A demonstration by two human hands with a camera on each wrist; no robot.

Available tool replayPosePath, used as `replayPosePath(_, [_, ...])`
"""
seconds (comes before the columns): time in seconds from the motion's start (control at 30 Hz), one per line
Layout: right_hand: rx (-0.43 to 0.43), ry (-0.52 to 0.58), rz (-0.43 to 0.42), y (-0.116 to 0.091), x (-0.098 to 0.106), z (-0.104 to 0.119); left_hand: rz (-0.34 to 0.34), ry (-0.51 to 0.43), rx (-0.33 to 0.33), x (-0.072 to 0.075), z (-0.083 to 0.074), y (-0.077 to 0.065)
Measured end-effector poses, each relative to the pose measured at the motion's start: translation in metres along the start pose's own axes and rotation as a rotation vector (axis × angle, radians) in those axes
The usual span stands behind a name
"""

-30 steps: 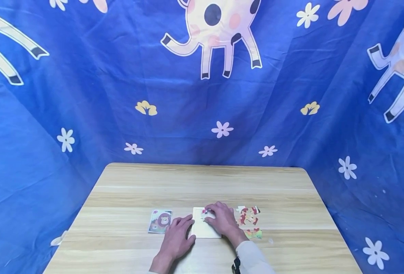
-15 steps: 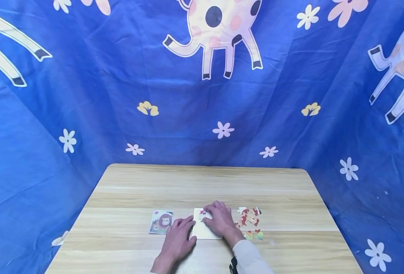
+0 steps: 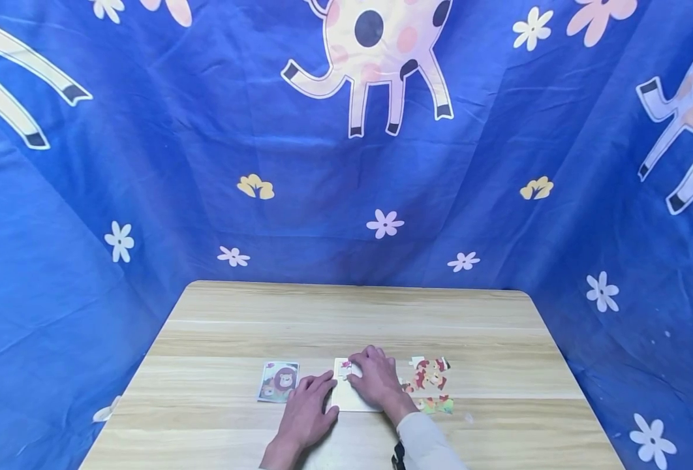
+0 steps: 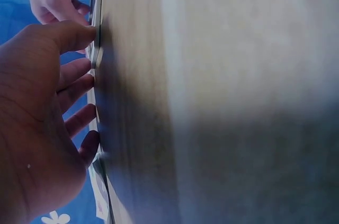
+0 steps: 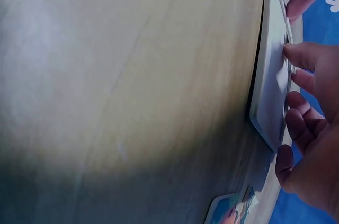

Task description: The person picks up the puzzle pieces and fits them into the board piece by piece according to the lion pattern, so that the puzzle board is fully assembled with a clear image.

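Observation:
A white puzzle tray (image 3: 355, 399) lies flat on the wooden table in the head view. At its upper left corner sits a small puzzle piece (image 3: 345, 367) with a pink print, pinched between the thumb and forefinger of my right hand (image 3: 377, 378). The palm covers the tray's upper right part. My left hand (image 3: 307, 412) rests at the tray's left edge, fingertips and thumb along its side. The right wrist view shows the tray (image 5: 271, 89) edge-on, with the right thumb at its surface. Seen in the left wrist view, the left hand's fingers (image 4: 79, 121) are spread and loosely bent.
A lion picture card (image 3: 269, 385) lies left of the tray, close by the left fingers. Several loose red and tan puzzle pieces (image 3: 421, 377) lie to the right, and green-edged ones (image 3: 444, 406) nearer the front. A blue printed cloth (image 3: 323, 228) stands behind the table.
The right hand has slid the puzzle piece slightly left toward the tray's upper left corner. The left hand has stayed at the tray's edge. The head view has shifted a little.

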State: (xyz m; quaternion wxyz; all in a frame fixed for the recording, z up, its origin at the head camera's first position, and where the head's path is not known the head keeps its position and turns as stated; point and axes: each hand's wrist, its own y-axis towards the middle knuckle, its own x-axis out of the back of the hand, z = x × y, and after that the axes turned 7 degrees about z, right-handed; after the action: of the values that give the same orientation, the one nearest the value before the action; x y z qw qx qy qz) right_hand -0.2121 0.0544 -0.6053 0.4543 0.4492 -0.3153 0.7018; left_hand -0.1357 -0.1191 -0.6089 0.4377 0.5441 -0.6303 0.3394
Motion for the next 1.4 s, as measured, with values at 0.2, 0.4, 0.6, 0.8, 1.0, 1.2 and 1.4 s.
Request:
replayPosePath(0.2, [0.004,0.011,-0.011,0.000,-0.001,0.001,-0.002,-0.005,-0.003,0.001,-0.001,-0.001])
replayPosePath(0.4, [0.009,0.020,-0.021,0.002,-0.005,0.000,-0.002,-0.004,-0.004,0.002,0.000,-0.001])
replayPosePath(0.6, [0.002,0.013,-0.037,0.001,-0.006,0.001,0.012,-0.010,-0.009,0.003,0.000,0.000])
replayPosePath(0.8, [0.010,-0.001,-0.056,0.001,-0.007,0.002,0.012,-0.016,-0.005,0.005,0.000,0.001])
replayPosePath(1.0, [-0.004,0.057,-0.064,-0.001,0.000,-0.004,0.008,-0.012,0.000,0.004,0.000,0.003])
replayPosePath(1.2, [-0.018,0.079,-0.086,-0.003,0.008,-0.020,-0.001,-0.017,0.004,0.005,-0.002,0.003])
replayPosePath(1.4, [-0.040,0.088,-0.096,-0.009,0.017,-0.035,0.000,-0.022,0.005,0.003,-0.001,0.001])
